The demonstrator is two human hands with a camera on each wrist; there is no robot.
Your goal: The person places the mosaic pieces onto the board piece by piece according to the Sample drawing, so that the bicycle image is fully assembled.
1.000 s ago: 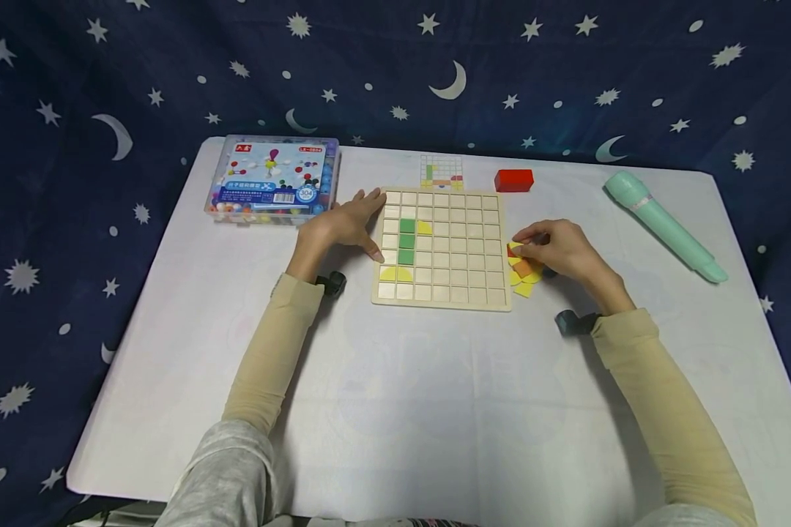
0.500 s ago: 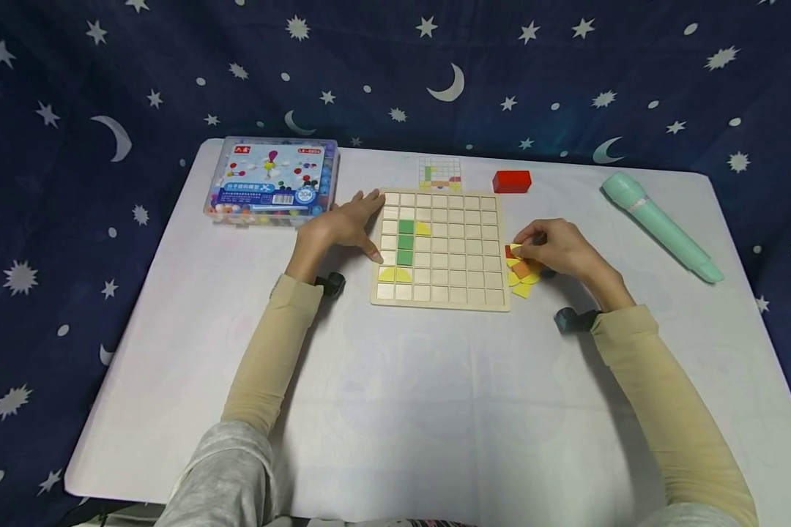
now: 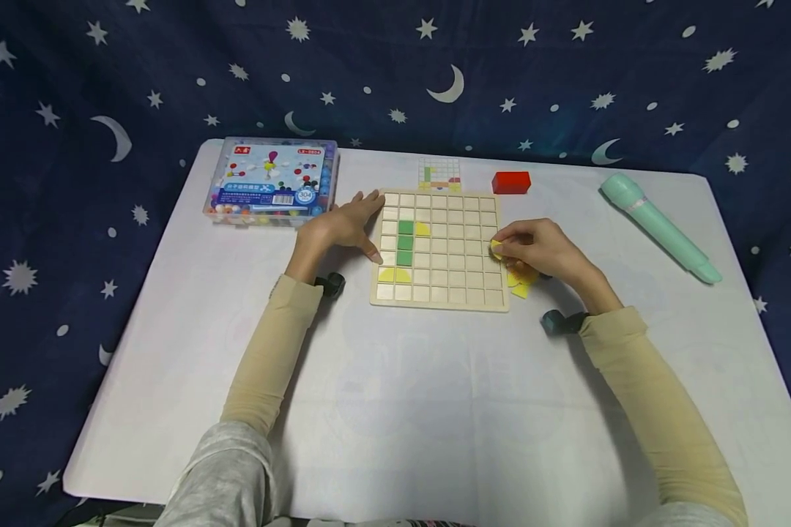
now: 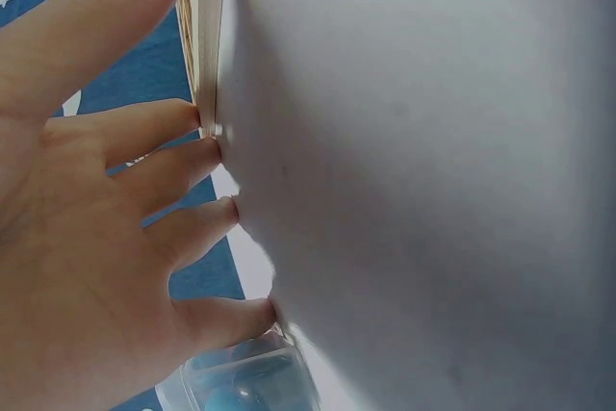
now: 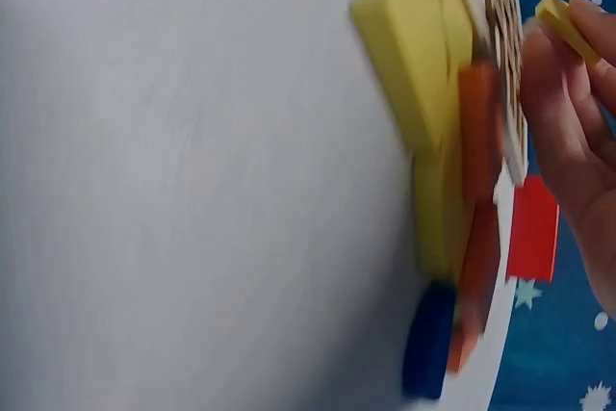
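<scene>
A wooden grid board [image 3: 458, 302] lies mid-table, with several green square tiles [image 3: 405, 243] and yellow rounded tiles [image 3: 395, 275] in its cells. My left hand [image 3: 344, 223] rests at the board's left edge, fingers spread and straight; in the left wrist view its fingertips line up along the wooden edge [image 4: 207, 45]. My right hand [image 3: 543, 249] pinches a yellow tile [image 5: 568, 30] between thumb and fingers, over the board's right edge. Below that hand lies a pile of loose yellow, orange and blue tiles [image 5: 445, 209], partly covered by it in the head view.
Behind the board lies a pattern card [image 3: 439, 174] with a coloured grid, and a red block [image 3: 510, 182] to its right. A clear case of coloured beads [image 3: 272, 181] stands back left. A mint-green, microphone-shaped object [image 3: 660, 228] lies at the right.
My right hand has lifted a yellow tile from the pile and moved left to the board's right edge. My left hand has stayed in place.
</scene>
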